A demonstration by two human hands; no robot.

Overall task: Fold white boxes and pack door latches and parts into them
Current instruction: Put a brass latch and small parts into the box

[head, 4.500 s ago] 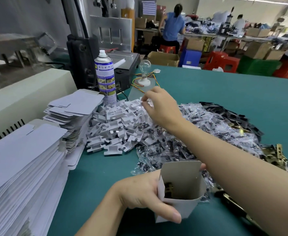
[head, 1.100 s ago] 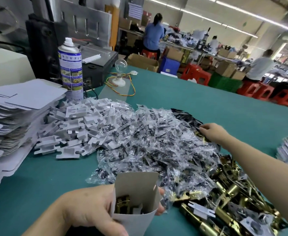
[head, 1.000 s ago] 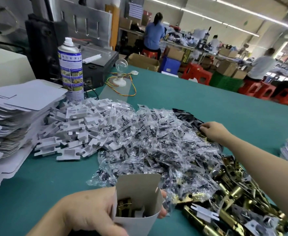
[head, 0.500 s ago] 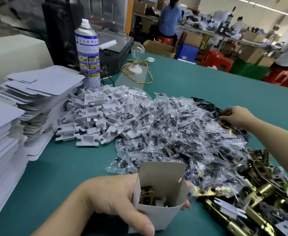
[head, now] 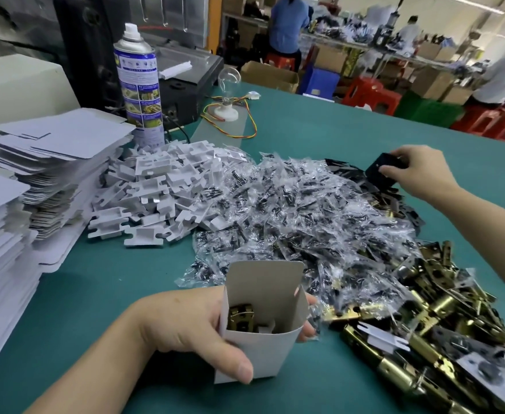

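My left hand (head: 185,327) grips an open white box (head: 260,348) upright near the table's front edge. A brass door latch (head: 240,316) and a white piece sit inside the box. My right hand (head: 421,171) pinches a black plate (head: 379,171), lifted just above the pile of black plates (head: 346,171) at the far right. Between the hands lies a heap of clear screw bags (head: 302,222). Brass latches (head: 442,324) are piled at the right front. White plastic inserts (head: 155,198) lie left of the bags.
Stacks of flat white box blanks (head: 51,162) stand along the left edge. A spray can (head: 139,85), a bulb on a wired base (head: 228,94) and a machine (head: 185,76) stand at the back. People work at benches beyond the green table (head: 335,130).
My right hand moved from the white inserts across to the black plates and has lifted one plate off the pile. My left hand keeps holding the box.
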